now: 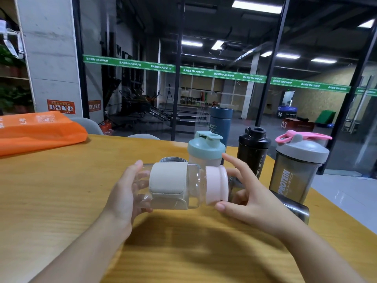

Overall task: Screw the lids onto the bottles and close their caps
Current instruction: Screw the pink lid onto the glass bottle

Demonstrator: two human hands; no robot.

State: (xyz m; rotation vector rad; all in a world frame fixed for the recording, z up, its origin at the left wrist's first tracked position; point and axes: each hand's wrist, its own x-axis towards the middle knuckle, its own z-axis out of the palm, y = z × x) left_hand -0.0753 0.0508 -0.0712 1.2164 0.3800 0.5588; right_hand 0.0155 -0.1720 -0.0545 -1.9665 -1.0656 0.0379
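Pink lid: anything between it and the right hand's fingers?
Nothing visible. The right hand sits at the pink lid of the clear bottle, thumb at its lower edge, other fingers behind it. The left hand holds the bottle's base, sideways above the table.

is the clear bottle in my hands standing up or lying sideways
Sideways. The clear bottle is held level above the table, left hand at its base, right hand at the pink lid.
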